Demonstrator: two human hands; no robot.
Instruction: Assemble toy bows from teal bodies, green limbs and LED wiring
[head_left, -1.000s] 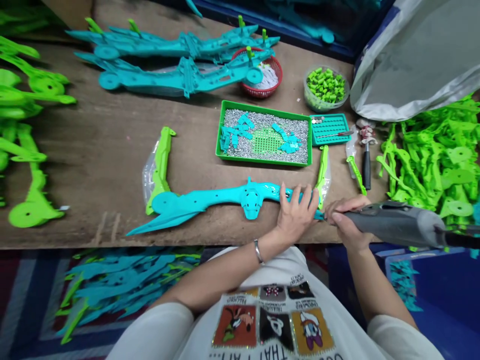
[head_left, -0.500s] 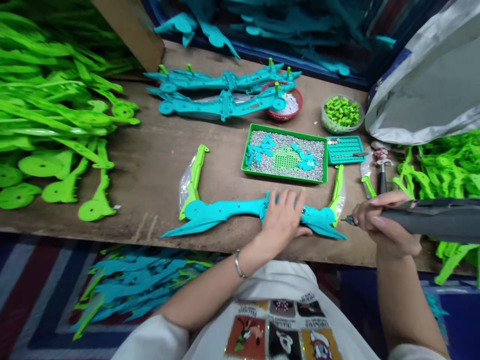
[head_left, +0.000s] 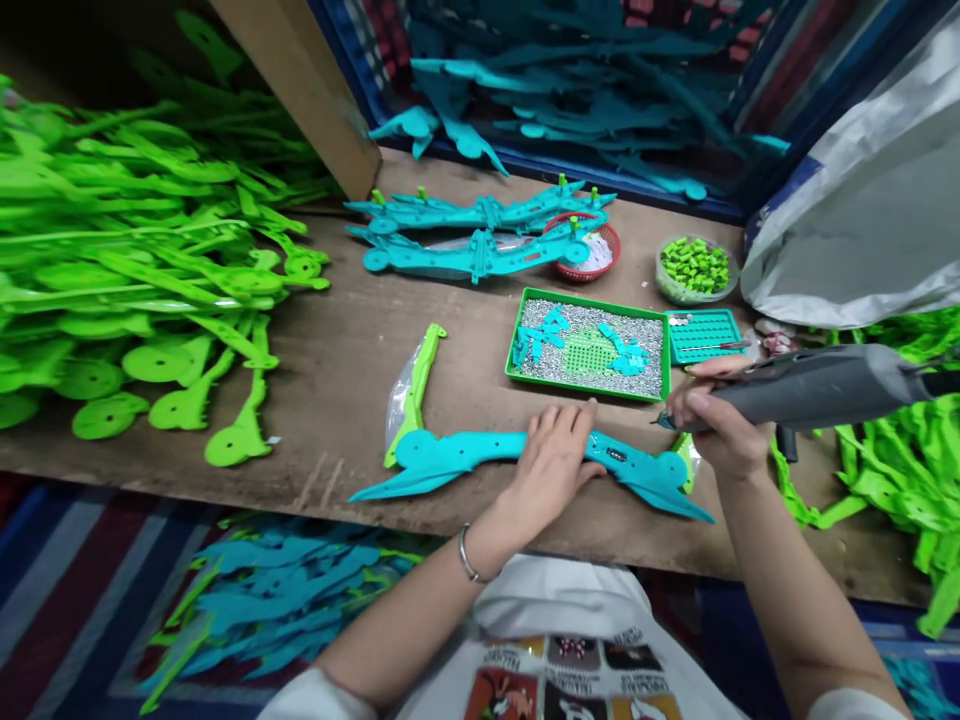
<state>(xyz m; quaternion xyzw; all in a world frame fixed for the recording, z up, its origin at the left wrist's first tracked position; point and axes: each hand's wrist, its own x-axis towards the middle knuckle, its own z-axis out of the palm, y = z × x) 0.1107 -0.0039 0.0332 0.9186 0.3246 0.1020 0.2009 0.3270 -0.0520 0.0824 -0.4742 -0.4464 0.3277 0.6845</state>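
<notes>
A teal bow-shaped plastic piece (head_left: 465, 448) lies along the front of the table. My left hand (head_left: 551, 460) rests across its middle, fingers over the far edge and thumb on the near side, holding it down. In my right hand (head_left: 724, 425) is a grey electric screwdriver (head_left: 817, 388), its bit pointing left above the bow piece's right part. A small dark slot with marks shows on that part. Curved lime-green limbs with clear film sit at both ends: the left limb (head_left: 417, 395) shows fully, the right limb (head_left: 687, 462) is partly hidden by my right hand.
Beyond the bow piece is a green tray (head_left: 592, 392) of screws and small teal parts, beside a teal tray (head_left: 705, 335). Further back are a red basket (head_left: 616, 250), a tub of green pieces (head_left: 697, 270) and more teal bow pieces (head_left: 435, 262). Lime-green parts (head_left: 150, 270) heap up left and right.
My right hand has brought the screwdriver left and up, from beyond the bow piece's right end to above its right part. My left hand stays on the piece. The whole view has shifted slightly.
</notes>
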